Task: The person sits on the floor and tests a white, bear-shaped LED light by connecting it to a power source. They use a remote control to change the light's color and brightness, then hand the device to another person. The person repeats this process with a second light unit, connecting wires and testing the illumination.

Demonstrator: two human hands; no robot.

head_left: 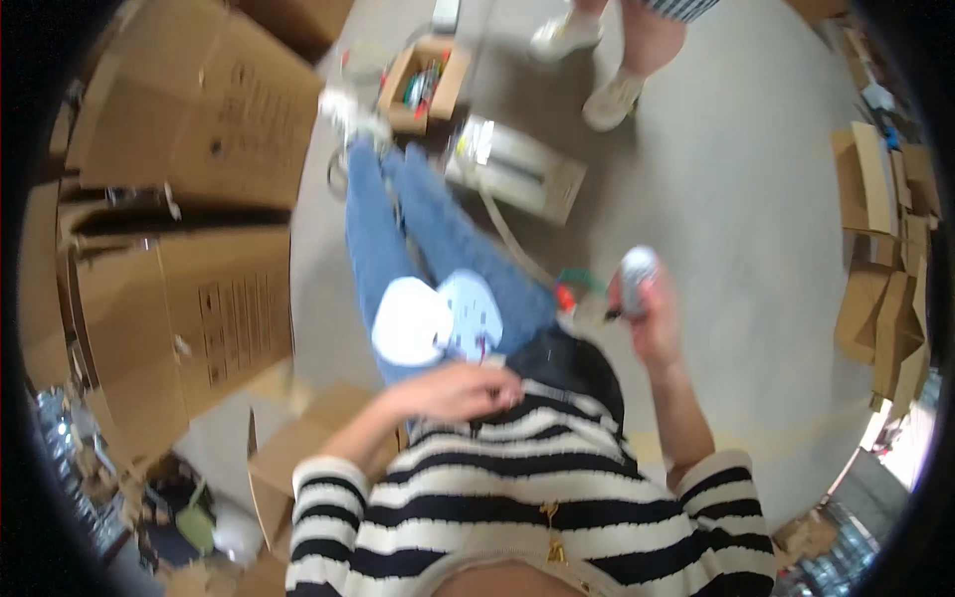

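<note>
My right hand (652,316) is raised off to the right of my lap, closed around a silver-grey cylinder (639,267) that looks like a can; blur hides its exact kind. My left hand (466,391) is close to my waist with its fingers curled, and whatever they may hold is hidden. Over my jeans, just beyond that hand, lie a white rounded piece (410,320) and a light blue printed piece (471,313) with small dark marks. Both seem flat.
Beyond my feet stands an open carton (423,85) of mixed small items. A pale box-like unit (517,169) lies right of my legs. Large cardboard boxes (199,308) line the left side, more cartons (875,308) the right. Another person's shoes (612,99) are ahead.
</note>
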